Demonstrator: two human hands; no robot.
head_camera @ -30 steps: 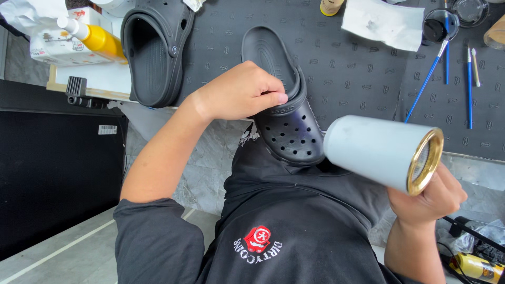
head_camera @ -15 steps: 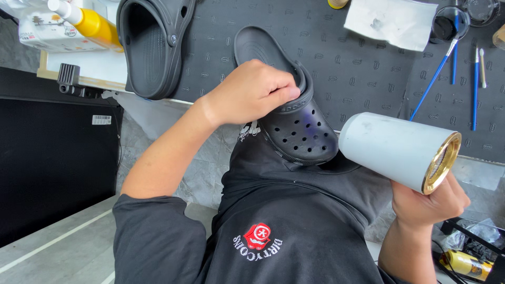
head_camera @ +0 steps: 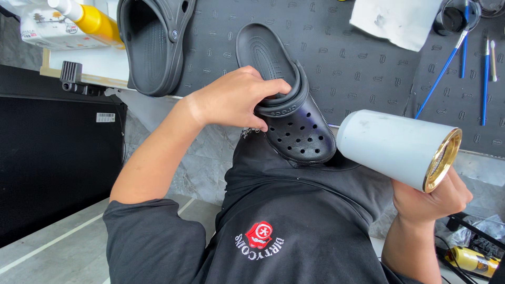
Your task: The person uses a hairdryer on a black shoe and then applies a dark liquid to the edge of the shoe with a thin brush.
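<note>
Black clog (head_camera: pixel 294 121) gripped in left hand (head_camera: pixel 231 100) at the mat's (head_camera: pixel 357 68) near edge; right hand (head_camera: pixel 428 197) has swung the grey dryer (head_camera: pixel 392 147) closer to its toe

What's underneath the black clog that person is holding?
The heel end of the black clog rests on the dark patterned mat, held by the left hand; its toe overhangs the person's dark shirt. The sole is hidden.

A black perforated clog (head_camera: pixel 294 126) is held at the counter edge; a pale grey hair dryer (head_camera: pixel 400 150) is pointed toward it.
</note>
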